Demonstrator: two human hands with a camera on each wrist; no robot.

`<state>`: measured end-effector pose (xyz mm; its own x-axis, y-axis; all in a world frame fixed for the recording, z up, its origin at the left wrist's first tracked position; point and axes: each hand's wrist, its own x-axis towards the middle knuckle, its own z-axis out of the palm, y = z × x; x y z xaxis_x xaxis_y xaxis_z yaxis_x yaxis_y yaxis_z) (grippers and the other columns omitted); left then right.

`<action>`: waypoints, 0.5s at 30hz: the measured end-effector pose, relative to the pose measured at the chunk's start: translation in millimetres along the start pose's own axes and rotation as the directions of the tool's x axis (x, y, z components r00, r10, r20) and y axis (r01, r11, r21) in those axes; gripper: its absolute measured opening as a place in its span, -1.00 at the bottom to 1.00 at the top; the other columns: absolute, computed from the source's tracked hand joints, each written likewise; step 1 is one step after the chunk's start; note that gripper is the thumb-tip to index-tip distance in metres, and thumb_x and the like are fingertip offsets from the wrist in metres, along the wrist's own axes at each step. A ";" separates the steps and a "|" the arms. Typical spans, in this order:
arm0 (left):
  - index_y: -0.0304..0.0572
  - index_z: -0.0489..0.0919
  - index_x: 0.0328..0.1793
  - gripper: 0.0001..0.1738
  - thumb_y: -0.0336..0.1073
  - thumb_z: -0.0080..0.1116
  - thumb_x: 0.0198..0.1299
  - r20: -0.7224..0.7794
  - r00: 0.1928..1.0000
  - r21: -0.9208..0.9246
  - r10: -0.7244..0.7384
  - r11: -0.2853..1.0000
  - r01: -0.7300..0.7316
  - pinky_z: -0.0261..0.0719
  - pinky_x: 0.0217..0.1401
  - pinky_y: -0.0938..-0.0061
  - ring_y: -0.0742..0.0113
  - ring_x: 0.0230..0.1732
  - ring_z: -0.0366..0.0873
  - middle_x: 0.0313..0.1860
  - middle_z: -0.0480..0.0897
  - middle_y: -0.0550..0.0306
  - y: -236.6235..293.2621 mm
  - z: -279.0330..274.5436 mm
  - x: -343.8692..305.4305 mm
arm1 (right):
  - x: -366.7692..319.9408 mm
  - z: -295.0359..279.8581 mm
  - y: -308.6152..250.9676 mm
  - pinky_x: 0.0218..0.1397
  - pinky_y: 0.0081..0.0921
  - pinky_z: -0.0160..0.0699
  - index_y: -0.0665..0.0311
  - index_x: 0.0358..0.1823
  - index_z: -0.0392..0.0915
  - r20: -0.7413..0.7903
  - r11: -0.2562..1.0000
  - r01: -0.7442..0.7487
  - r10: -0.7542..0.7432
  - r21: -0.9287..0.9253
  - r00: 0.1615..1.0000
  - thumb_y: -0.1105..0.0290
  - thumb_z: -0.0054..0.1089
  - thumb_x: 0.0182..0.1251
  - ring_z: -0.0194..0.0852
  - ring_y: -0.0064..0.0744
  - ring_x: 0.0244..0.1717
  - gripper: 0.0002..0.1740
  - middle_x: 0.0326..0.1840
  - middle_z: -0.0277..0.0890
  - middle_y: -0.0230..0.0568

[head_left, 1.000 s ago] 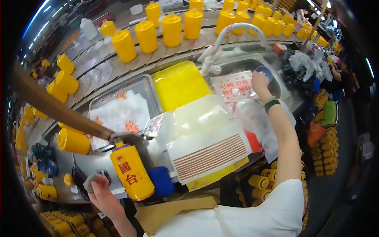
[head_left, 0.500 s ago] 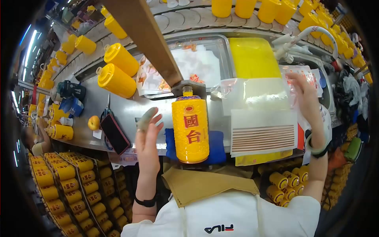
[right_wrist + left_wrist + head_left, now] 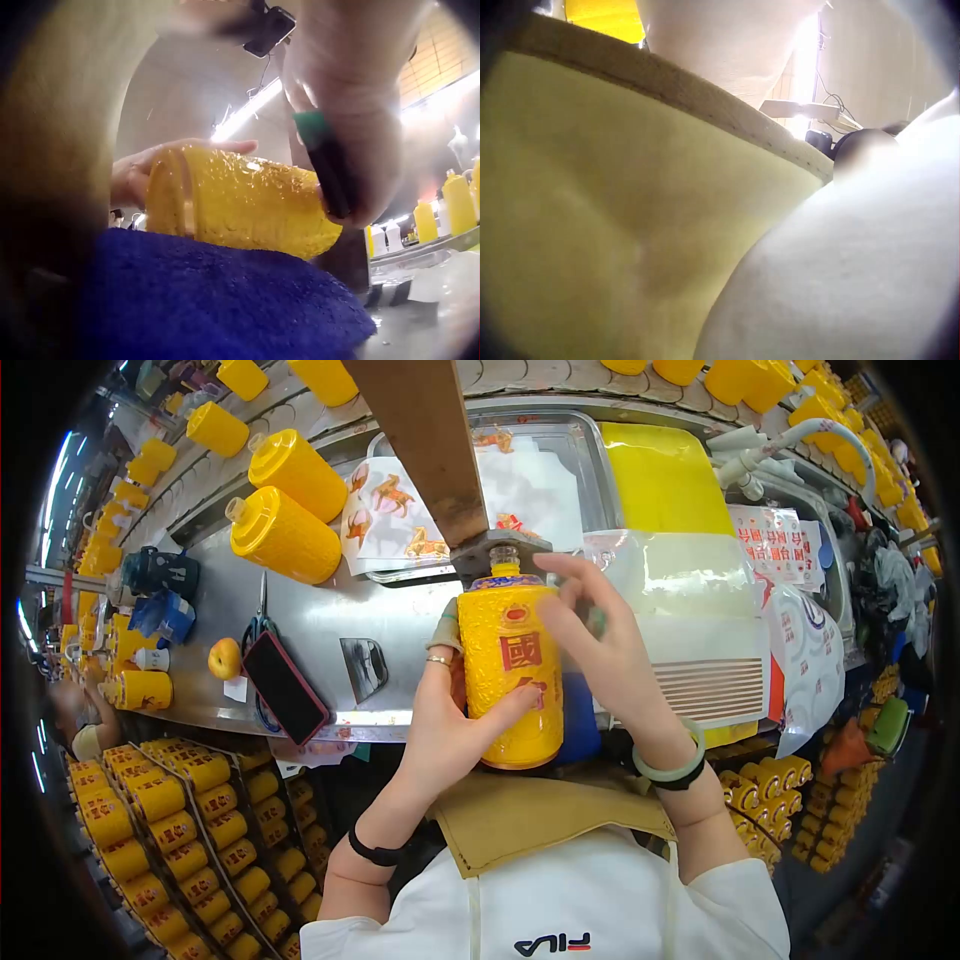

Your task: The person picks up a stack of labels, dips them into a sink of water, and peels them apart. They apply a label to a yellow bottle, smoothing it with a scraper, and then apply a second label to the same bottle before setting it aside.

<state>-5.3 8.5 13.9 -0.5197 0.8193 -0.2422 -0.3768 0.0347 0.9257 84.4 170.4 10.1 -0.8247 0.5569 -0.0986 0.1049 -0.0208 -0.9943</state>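
A yellow bottle (image 3: 510,670) with red characters lies with its neck toward a bracket on the wooden post, a blue cloth (image 3: 225,300) under it. My left hand (image 3: 450,710) grips the bottle from its left side, the thumb across the label and a grey cover on one finger. My right hand (image 3: 610,640) is at the bottle's right shoulder, index finger reaching toward the neck and thumb over the label. By its fingers, the right wrist view shows a small green-and-black piece (image 3: 326,161); I cannot tell whether they hold it. Mostly apron fills the left wrist view.
Two yellow bottles (image 3: 285,535) lean left of the wooden post (image 3: 430,440). A phone (image 3: 285,685), scissors and an apple (image 3: 225,658) lie on the metal table's left. Printed sheets rest on a metal tray (image 3: 598,470). Right are a striped sheet (image 3: 720,690) and a sink with a faucet (image 3: 770,452).
My right hand has come from the sink on the right across to the bottle. My left hand has moved in from beside the bottle and taken hold of it. The head view has swung left.
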 end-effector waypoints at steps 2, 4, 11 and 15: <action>-0.34 -0.01 0.68 -0.01 -0.53 0.36 0.21 0.013 1.000 -0.038 0.003 0.999 -0.003 0.29 0.57 0.24 0.17 0.55 0.28 0.54 0.28 -0.06 0.2 -1.4 0.4 | 10.0 3.4 4.5 -0.03 -0.57 0.39 0.37 0.21 0.49 -0.035 0.996 0.015 -0.018 -0.083 0.999 0.21 0.41 0.30 0.34 -0.57 -0.16 -0.44 -0.23 0.41 -0.39; -0.34 0.00 0.67 -0.01 -0.52 0.36 0.21 0.022 1.000 -0.044 0.011 0.999 -0.010 0.28 0.57 0.23 0.17 0.55 0.28 0.55 0.27 -0.06 -1.8 -4.7 0.8 | 12.1 4.4 0.0 0.01 -0.53 0.43 0.37 0.19 0.51 -0.023 0.987 0.012 -0.016 -0.161 1.000 0.20 0.41 0.29 0.39 -0.53 -0.11 -0.45 -0.17 0.48 -0.32; -0.36 0.24 0.45 -0.29 -0.48 0.37 0.26 0.015 0.998 -0.028 0.067 0.997 -0.066 0.55 0.36 0.33 0.29 0.28 0.55 0.26 0.52 -0.01 -3.5 -8.3 3.0 | 14.7 4.0 -7.1 0.15 -0.42 0.48 0.38 0.09 0.56 -0.019 0.977 -0.011 0.007 -0.212 1.000 0.21 0.42 0.26 0.50 -0.41 0.04 -0.52 -0.03 0.60 -0.17; -0.36 -0.02 0.68 -0.01 -0.49 0.35 0.23 0.057 0.998 -0.069 0.002 0.998 0.002 0.21 0.60 0.24 0.16 0.57 0.24 0.55 0.26 -0.06 -4.9 -10.5 3.2 | 14.6 7.0 -10.0 0.14 -0.43 0.49 0.38 0.06 0.57 -0.040 0.979 -0.015 0.007 -0.205 0.999 0.21 0.42 0.25 0.52 -0.40 0.03 -0.54 -0.03 0.61 -0.17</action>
<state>-13.2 4.9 5.6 -0.4759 0.8507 -0.2233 -0.4297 -0.0033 0.9030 67.4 172.9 18.4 -0.8012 0.5892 -0.1042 0.2290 0.1410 -0.9632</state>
